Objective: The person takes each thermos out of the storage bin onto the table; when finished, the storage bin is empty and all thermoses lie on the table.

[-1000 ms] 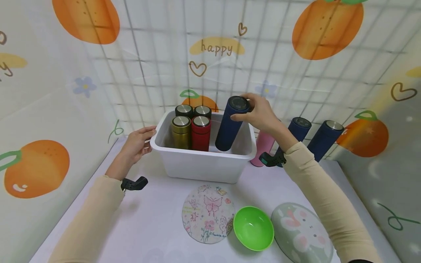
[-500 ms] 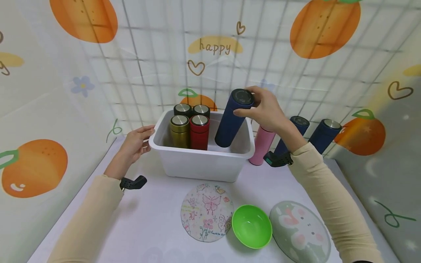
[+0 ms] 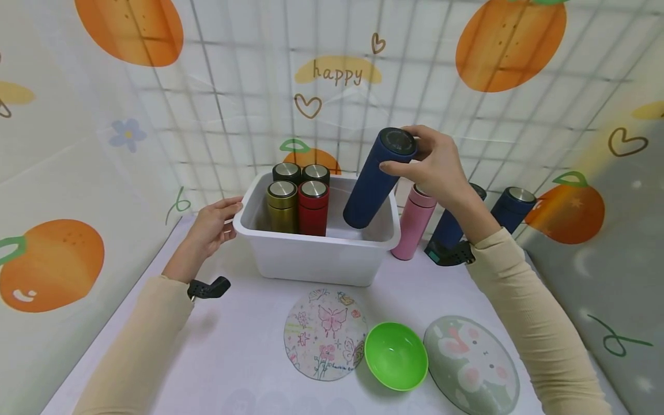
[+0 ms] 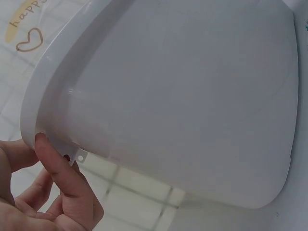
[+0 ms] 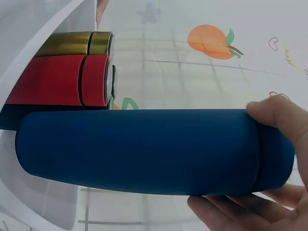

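My right hand (image 3: 442,167) grips a dark blue thermos bottle (image 3: 370,184) near its black-topped lid, thumb on one side and fingers on the other. The bottle leans, its lower end over the right part of the white plastic bin (image 3: 313,256). On the left, my left hand (image 3: 210,229) pinches the bin's rim (image 4: 31,110) between thumb and fingers. Inside the bin stand a gold thermos (image 3: 282,210), a red thermos (image 3: 313,213) and two dark ones with steel lids behind them. The right wrist view shows the blue thermos (image 5: 139,151) lengthwise beside the red one.
Right of the bin stand a pink thermos (image 3: 412,225) and two more blue ones, one (image 3: 513,207) farther right, partly behind my right arm. In front lie a round butterfly mat (image 3: 324,337), a green bowl (image 3: 396,357) and an oval rabbit mat (image 3: 472,363).
My right hand has moved up and to the right with the blue thermos, which rises within the bin and leans more. My left hand stays at the rim.
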Tool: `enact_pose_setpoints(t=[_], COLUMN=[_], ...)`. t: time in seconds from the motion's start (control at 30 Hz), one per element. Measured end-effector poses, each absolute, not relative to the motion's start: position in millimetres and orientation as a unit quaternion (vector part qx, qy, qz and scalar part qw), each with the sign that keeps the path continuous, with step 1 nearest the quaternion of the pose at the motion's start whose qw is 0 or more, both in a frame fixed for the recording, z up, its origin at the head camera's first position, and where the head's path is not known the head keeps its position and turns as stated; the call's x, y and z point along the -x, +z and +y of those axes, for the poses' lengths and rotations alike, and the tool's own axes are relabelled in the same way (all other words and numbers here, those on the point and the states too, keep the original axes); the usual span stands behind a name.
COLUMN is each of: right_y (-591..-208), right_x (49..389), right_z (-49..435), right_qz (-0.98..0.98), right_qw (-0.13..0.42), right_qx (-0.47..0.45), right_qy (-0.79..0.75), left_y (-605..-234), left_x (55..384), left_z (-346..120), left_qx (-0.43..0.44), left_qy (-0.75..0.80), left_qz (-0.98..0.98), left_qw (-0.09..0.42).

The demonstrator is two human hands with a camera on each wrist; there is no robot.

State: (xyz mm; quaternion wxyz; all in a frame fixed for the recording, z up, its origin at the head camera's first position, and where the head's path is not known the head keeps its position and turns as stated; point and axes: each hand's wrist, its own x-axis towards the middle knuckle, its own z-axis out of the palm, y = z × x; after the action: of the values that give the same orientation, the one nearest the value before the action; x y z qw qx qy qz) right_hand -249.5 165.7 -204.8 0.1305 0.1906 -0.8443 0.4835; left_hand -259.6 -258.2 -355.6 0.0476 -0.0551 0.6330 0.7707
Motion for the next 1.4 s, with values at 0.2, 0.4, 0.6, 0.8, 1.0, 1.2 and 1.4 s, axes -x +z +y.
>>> enact_pose_setpoints(t=[0.2, 0.4, 0.6, 0.8, 1.0, 1.2, 1.4], right_y=[-201.9, -198.6, -192.9, -185.5, -181.4, -179.8, -180.0], right_x=[245.5, 239.0, 229.7, 220.3, 211.7, 206.8, 201.9], right_z=[166.1, 171.5, 178.4, 186.3, 193.6, 199.9, 209.3], right_qz=[-0.817, -0.804, -0.801, -0.798, -0.802, -0.801, -0.798], right_qw=[0.143, 0.169, 0.194, 0.198, 0.211, 0.221, 0.230], right_qx=[-0.183, -0.186, -0.192, -0.181, -0.156, -0.153, -0.151], right_qy=[0.528, 0.539, 0.532, 0.540, 0.536, 0.535, 0.536], left_y=[-355.9, -356.5, -355.4, -353.7, -352.7, -353.8, -357.1], left_x=[259.1, 258.8, 257.8, 257.2, 257.8, 259.5, 262.5], left_z=[-259.3, -260.5, -261.7, -262.1, -262.9, -262.5, -259.9], left_qx=[0.056, 0.052, 0.050, 0.056, 0.060, 0.055, 0.052], left_qy=[0.768, 0.769, 0.770, 0.771, 0.770, 0.772, 0.771], left_qz=[0.636, 0.635, 0.634, 0.633, 0.633, 0.631, 0.633], left_qw=[0.048, 0.049, 0.048, 0.049, 0.051, 0.050, 0.051])
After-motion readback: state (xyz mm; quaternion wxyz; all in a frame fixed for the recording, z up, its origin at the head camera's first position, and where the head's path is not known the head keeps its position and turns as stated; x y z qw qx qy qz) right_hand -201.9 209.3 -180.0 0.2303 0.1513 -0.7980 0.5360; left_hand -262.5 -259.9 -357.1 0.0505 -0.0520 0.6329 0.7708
